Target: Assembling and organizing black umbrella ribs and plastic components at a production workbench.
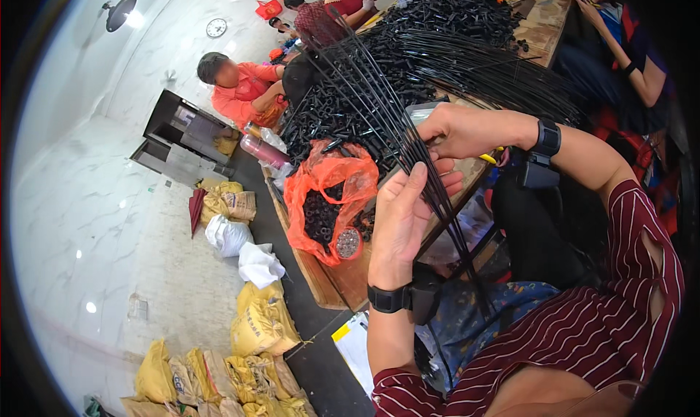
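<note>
A bundle of long thin black rods (380, 103) slants across in front of me, its near ends reaching down toward my lap. My left hand (410, 211) holds the bundle, thumb on top and fingers beneath. Just above it, my right hand (456, 130) is closed in a pinch at the same rods; its fingertips are partly hidden. Behind the bundle, a large heap of small black plastic parts (332, 118) covers much of the wooden table (339, 278). More black rods (496, 74) lie in a pile to the right of the heap.
On the table's near left stands an open red plastic bag (297, 198) of black rings, beside a small tub of metal pieces (348, 242). A pink bottle (264, 152) stands at the left edge. Yellow sacks (262, 322) line the floor. Other people sit around the table.
</note>
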Tool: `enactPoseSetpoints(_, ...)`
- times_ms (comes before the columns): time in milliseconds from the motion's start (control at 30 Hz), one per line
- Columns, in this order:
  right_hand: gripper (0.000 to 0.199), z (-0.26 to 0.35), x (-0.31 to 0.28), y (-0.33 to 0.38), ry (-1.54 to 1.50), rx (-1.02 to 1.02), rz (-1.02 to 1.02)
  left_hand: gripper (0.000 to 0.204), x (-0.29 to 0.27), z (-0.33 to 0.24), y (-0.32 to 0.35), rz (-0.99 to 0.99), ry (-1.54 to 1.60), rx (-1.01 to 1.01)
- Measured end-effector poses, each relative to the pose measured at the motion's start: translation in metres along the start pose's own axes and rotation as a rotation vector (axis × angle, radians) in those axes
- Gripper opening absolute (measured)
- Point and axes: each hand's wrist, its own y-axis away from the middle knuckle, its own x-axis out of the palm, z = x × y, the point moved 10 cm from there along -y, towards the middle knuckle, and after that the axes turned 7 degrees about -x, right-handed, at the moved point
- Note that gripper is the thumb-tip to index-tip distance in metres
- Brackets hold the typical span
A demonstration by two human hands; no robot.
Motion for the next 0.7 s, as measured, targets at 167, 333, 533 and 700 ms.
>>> enactPoseSetpoints(167, 0.029, 0.012, 0.000, 0.005, -0.080, -0.090, -0.036, 0.040, 0.006, -0.002, 0.005, 0.042, 0.021, -0.012)
enactPoseSetpoints(333, 0.025, 0.005, 0.002, 0.005, -0.101, 0.067, 0.028, 0.033, 0.008, 0.007, 0.005, 0.078, 0.063, -0.063)
enactPoseSetpoints(533, 0.021, 0.017, 0.005, 0.004, -0.057, -0.099, 0.032, 0.041, 0.010, -0.001, 0.004, 0.100, 0.039, -0.022)
enactPoseSetpoints(700, 0.010, 0.010, 0.007, -0.010, 0.023, -0.061, -0.007, 0.037, 0.001, -0.008, 0.013, 0.028, 0.019, -0.005)
